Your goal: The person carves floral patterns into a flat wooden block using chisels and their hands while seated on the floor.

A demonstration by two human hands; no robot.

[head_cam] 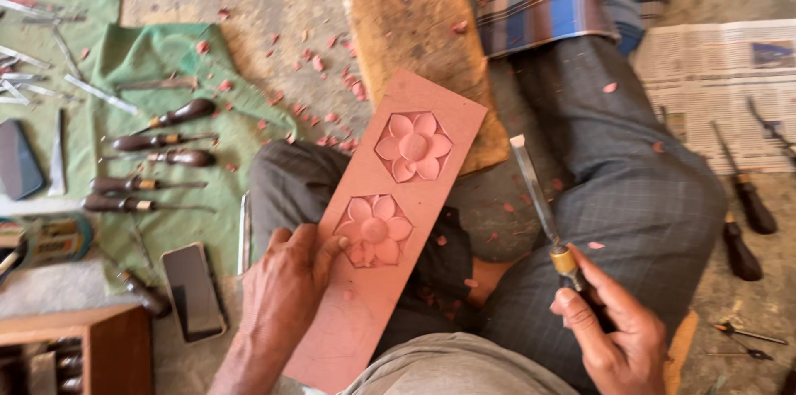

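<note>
Green cloth (157, 55): lies on the floor at your far left, with a row of dark-handled tools (153, 163) and a phone (192, 291).
Left hand (286, 295): your grip lies flat, fingers spread, on the near end of the carved panel (394, 221); the thumb rests by the lower flower (375, 229).
Carved panel: rests across your lap, long axis running from near-left to far-right, two hexagon-framed flowers facing up.
Upper flower (414, 146): sits toward the far end.
Chisel (539, 200): your right hand (609, 337) is clamped on its handle; the blade points away, tip off the wood.
Handling: press the panel down firmly and keep your left fingers behind the cutting edge.
Newspaper (717, 88): far right, more tools (746, 213) beside it.
</note>
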